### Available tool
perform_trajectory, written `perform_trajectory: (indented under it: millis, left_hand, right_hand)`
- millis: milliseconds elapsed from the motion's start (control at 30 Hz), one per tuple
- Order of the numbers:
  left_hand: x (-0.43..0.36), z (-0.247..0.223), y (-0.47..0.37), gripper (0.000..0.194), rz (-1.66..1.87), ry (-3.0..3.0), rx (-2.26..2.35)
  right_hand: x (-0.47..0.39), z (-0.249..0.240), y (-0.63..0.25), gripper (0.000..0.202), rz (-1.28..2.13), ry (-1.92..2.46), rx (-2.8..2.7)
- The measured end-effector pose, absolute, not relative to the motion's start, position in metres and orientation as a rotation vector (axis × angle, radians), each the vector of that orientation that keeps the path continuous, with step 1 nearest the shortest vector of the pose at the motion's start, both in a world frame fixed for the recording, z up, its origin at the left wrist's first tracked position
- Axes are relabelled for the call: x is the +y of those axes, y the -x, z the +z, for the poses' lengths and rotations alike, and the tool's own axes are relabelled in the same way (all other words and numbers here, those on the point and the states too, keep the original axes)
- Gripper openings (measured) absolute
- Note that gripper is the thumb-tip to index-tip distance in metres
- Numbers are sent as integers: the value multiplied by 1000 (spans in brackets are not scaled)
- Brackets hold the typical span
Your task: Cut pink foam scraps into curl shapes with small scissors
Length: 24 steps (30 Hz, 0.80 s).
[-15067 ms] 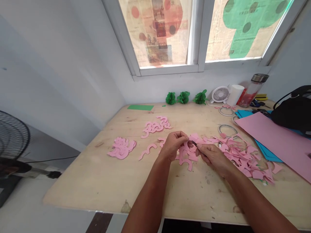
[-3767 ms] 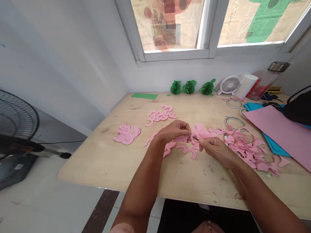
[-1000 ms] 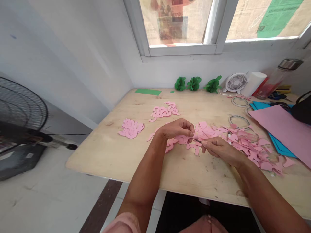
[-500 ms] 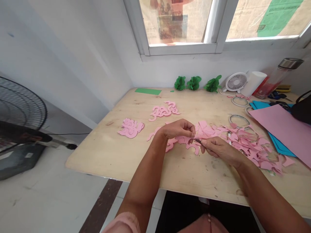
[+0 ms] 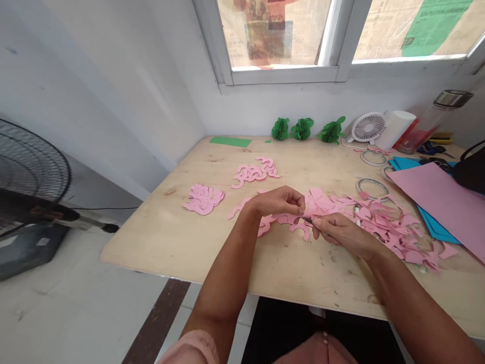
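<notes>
Because the pale wooden desk (image 5: 212, 237) is strewn with a heap of loose pink paper offcuts (image 5: 382, 225) just to the right of the grip, a snag could easily scatter them. The left hand (image 5: 276, 202) is pinched shut on a small pink paper cut-out (image 5: 316, 201), held just above the desk; the right hand (image 5: 339, 233) is closed on a thin dark blade tool (image 5: 307, 220), whose tip meets the paper. A slip might tear the piece or nick a left fingertip.

Newspaper sheets (image 5: 265, 30) over the window, print too small to read
</notes>
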<state>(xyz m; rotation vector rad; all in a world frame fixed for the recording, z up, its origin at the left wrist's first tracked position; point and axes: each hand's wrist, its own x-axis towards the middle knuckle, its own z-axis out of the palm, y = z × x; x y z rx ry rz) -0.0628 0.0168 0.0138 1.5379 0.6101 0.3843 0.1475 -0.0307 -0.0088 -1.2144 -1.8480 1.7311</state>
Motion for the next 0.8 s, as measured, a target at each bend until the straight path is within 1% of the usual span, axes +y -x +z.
perform_trajectory:
  millis: [433, 800]
  left_hand:
    - [13, 17, 63, 14, 414, -1524, 689]
    - [12, 15, 62, 14, 406, -1550, 720]
  right_hand:
    - [-29, -12, -149, 44, 1755, 1204, -1814]
    - [-30, -8, -146, 46, 1743, 1247, -1808]
